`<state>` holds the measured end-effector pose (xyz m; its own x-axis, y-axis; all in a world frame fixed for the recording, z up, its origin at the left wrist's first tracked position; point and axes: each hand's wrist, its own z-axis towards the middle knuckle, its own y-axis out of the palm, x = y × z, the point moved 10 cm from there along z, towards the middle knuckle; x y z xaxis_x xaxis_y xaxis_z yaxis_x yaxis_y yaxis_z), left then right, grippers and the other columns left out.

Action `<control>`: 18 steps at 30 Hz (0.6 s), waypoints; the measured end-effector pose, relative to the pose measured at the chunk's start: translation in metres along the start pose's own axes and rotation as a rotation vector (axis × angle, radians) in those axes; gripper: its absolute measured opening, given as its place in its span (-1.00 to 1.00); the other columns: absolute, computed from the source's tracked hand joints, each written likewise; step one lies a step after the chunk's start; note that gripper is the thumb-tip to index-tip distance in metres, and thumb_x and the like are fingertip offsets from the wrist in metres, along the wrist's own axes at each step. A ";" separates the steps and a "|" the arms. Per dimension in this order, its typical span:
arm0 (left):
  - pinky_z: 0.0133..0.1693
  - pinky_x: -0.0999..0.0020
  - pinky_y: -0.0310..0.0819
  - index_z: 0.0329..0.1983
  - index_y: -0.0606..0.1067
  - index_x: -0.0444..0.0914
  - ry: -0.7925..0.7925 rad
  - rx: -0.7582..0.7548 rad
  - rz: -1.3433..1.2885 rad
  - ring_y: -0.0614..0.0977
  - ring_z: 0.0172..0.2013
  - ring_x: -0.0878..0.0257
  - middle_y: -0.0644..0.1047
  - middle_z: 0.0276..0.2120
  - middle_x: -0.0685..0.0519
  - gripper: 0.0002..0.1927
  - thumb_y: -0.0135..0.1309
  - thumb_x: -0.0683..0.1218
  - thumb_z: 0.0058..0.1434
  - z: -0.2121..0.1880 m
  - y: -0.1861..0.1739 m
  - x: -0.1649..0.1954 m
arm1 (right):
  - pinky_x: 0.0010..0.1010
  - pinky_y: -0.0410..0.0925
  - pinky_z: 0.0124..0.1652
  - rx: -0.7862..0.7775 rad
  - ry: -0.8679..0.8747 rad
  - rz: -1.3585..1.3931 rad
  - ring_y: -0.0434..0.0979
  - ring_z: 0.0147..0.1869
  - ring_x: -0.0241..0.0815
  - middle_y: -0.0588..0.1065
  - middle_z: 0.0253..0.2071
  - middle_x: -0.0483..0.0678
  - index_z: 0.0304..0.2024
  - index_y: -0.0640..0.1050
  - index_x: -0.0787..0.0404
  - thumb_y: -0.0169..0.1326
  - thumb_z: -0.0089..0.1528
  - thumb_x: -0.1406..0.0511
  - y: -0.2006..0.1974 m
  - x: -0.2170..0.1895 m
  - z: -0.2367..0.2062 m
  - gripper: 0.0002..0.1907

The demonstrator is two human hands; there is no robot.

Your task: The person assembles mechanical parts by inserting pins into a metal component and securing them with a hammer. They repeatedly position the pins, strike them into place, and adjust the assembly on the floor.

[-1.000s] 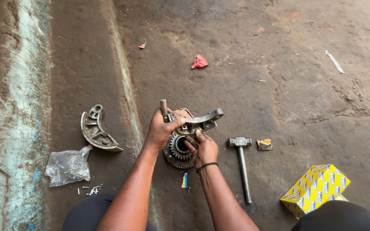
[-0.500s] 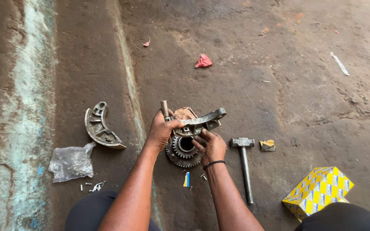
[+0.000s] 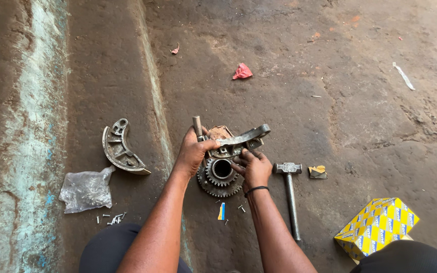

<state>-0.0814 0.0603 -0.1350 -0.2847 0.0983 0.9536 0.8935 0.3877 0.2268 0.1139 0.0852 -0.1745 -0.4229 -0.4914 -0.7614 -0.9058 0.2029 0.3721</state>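
Item: toothed gear assembly (image 3: 220,178), lying flat on the dirt floor (image 3: 330,116) between the person's forearms, hollow hub facing up.

Left hand (image 3: 192,151): closed around a curved metal bracket (image 3: 244,136) and a short steel rod (image 3: 197,126), held over the gear's upper edge.

Right hand (image 3: 254,168): fingers curled, pressing on the bracket's underside and the gear rim; whether it grips anything cannot be told.

Nearby: hammer (image 3: 290,194) just right of the right wrist; yellow carton (image 3: 377,227) further right; curved metal shoe (image 3: 120,149) and clear plastic bag (image 3: 86,189) to the left; small loose pins (image 3: 111,218) below the bag; red scrap (image 3: 242,72) well beyond the gear
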 end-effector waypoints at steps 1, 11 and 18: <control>-0.24 0.40 0.50 -0.19 0.34 -0.27 -0.009 0.007 0.026 0.56 -0.35 0.31 0.49 -0.35 0.07 -0.63 0.19 -0.24 -0.05 0.000 0.000 0.000 | -0.27 0.58 -0.36 -0.010 0.026 0.001 0.62 -0.32 -0.07 0.54 -0.25 0.13 -0.11 0.48 0.45 0.07 0.25 0.41 0.000 0.002 0.002 -0.79; -0.21 0.40 0.50 -0.20 0.34 -0.24 -0.042 -0.009 0.054 0.56 -0.34 0.31 0.49 -0.36 0.08 -0.64 0.19 -0.24 -0.06 -0.001 -0.003 0.001 | -0.22 0.61 -0.34 -0.131 0.139 -0.034 0.64 -0.23 0.01 0.53 -0.18 0.11 -0.05 0.45 0.34 0.02 0.20 0.43 -0.003 0.007 0.012 -0.74; -0.17 0.39 0.50 -0.21 0.36 -0.25 -0.035 0.004 0.122 0.56 -0.32 0.30 0.51 -0.35 0.07 -0.67 0.18 -0.23 -0.04 -0.001 -0.004 0.003 | -0.28 0.57 -0.37 -0.167 0.101 -0.244 0.65 -0.25 -0.04 0.59 -0.16 0.09 0.00 0.50 0.38 0.09 0.27 0.39 -0.008 -0.016 0.026 -0.73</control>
<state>-0.0854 0.0583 -0.1328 -0.1862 0.1771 0.9664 0.9209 0.3744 0.1088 0.1270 0.1134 -0.1785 -0.1809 -0.5916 -0.7857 -0.9595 -0.0694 0.2732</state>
